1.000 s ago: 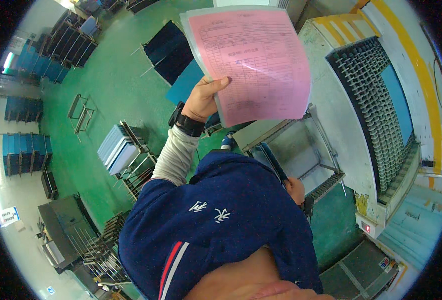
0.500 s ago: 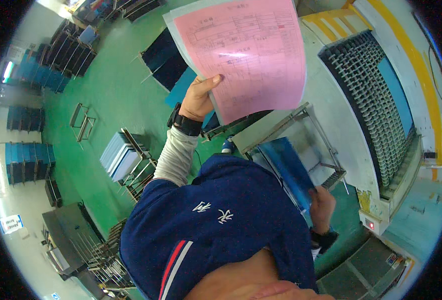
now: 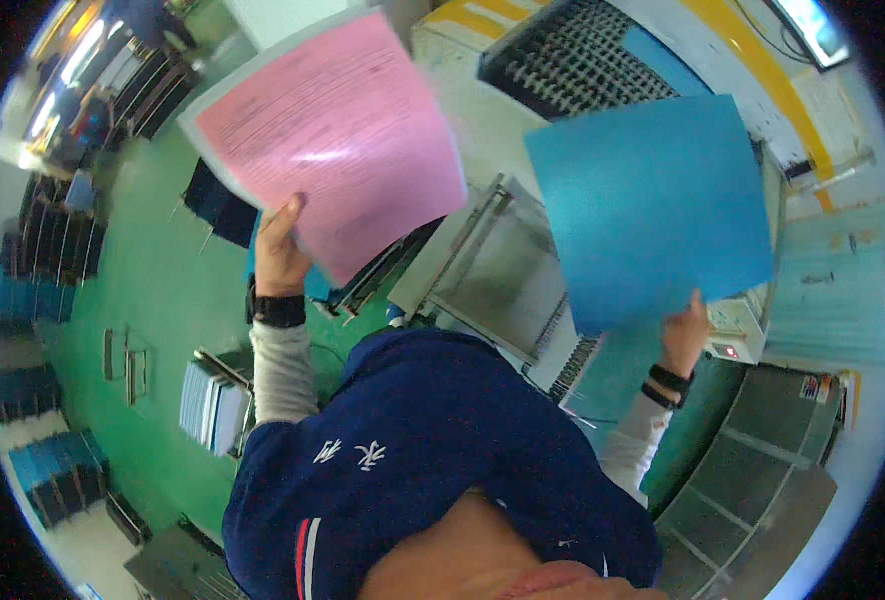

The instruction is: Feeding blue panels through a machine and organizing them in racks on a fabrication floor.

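Note:
My left hand (image 3: 283,248) pinches the lower edge of a pink printed form (image 3: 348,150) in a clear sleeve, thumb on its front. Over on the right, my right hand (image 3: 685,335) grips the bottom edge of a flat blue panel (image 3: 653,205), held up with its broad face toward me. The panel covers part of the roller conveyor (image 3: 573,60) behind it. Between the two sheets stands a metal rack frame (image 3: 493,285), below and behind them. Black bands circle both my wrists.
A stack of pale panels (image 3: 213,405) sits on a rack at left. A small metal stand (image 3: 128,365) is on the green floor (image 3: 153,270). Loaded racks (image 3: 58,465) line the left wall. A grey slatted unit (image 3: 763,470) stands at lower right.
The blue panel has come up from the low rack in my right hand and now faces me. My left hand and the pink form have shifted left as the view turned.

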The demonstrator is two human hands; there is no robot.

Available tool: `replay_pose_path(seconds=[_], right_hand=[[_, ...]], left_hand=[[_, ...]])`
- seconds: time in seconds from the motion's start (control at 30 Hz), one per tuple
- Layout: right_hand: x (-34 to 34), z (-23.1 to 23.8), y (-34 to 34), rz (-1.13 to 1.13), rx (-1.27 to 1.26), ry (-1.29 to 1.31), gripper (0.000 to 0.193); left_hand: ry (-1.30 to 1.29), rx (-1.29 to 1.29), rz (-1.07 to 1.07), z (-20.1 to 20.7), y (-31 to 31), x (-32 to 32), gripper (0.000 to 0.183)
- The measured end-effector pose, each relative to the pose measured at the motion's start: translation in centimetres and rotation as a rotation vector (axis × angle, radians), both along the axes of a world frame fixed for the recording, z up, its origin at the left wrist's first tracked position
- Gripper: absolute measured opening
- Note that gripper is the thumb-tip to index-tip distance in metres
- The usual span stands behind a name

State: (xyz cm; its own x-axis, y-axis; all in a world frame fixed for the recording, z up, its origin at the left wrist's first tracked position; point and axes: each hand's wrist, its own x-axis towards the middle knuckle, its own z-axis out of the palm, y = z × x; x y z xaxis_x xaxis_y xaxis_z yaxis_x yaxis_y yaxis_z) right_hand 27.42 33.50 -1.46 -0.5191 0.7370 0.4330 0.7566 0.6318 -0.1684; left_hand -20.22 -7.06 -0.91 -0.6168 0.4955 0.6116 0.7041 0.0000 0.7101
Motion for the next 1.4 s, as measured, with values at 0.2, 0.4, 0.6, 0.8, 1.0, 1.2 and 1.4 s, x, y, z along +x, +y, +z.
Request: replay_pose_path(seconds=[0.2,0.4,0.6,0.8,1.0,1.2,1.4], right_hand=[[-5.2,-1.8,4.0,-0.055,-0.068,0.194,0.021],[-7.7,-9.0,13.8,0.066,-0.902,1.194,0.013],[-12.0,-5.8,15.2,0.209,-1.433,1.743,0.013],[-13.0,-2.2,14.8,0.114,-1.691,1.296,0.021],[-14.6,-1.0,12.5,0.165,-1.385,1.074,0.032],[-16.2,-0.4,11.9,0.211,-1.095,1.045,0.034],[-19.4,-0.3,8.3,0.403,-1.282,0.898,0.035]], left_hand=[[-1.214,0.573,-0.296,2.1,0.7,2.1,0.025],[-0.916,0.298,-0.171,1.1,0.9,3.1,0.035],[-1.047,0.354,-0.191,2.3,2.4,4.9,0.039],[-1.154,0.421,-0.264,3.3,3.7,6.1,0.039],[-1.194,0.346,-0.192,3.3,3.5,7.0,0.037],[-0.078,-0.15,-0.061,3.7,2.8,8.8,0.039],[-1.242,0.422,-0.248,6.1,4.5,11.6,0.034]])
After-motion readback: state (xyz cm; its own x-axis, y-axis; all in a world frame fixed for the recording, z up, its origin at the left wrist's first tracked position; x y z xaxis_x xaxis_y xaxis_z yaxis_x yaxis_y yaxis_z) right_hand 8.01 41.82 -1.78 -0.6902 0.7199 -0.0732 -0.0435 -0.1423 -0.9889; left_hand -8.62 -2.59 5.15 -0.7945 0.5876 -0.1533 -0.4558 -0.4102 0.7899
